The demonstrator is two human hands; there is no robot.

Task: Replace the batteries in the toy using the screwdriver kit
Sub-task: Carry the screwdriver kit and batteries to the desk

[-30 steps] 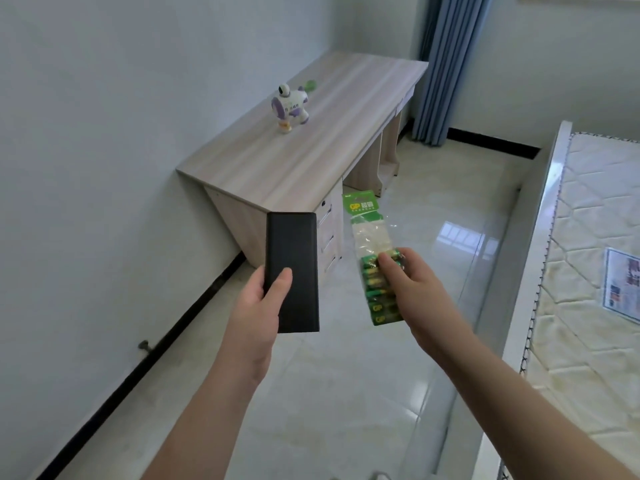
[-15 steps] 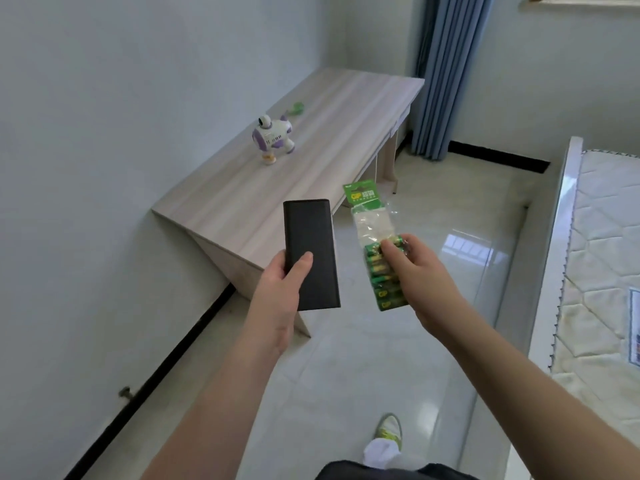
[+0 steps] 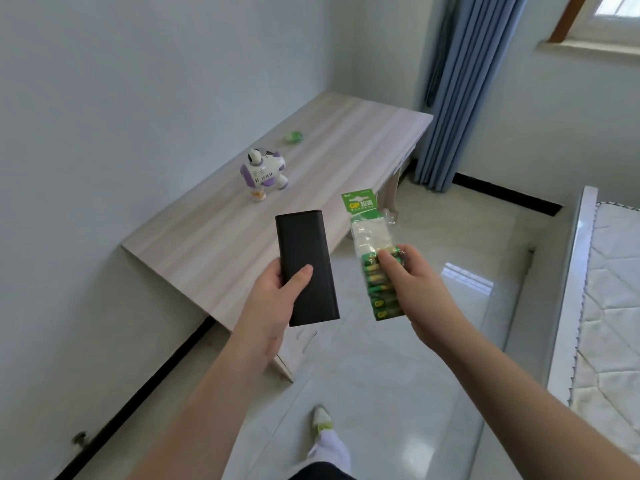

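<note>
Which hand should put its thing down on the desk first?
Probably the left hand. It holds the flat black rectangular case right above the near edge of the light wooden desk. The right hand, gripping the green battery pack, hangs over the floor beside it.

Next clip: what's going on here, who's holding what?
A person stands near a wooden desk, both hands full. The left hand grips a closed black case, presumably the screwdriver kit; the right hand holds a green battery pack. The white and purple toy stands untouched on the desk, beside a small green item. Nothing is opened yet.
</note>
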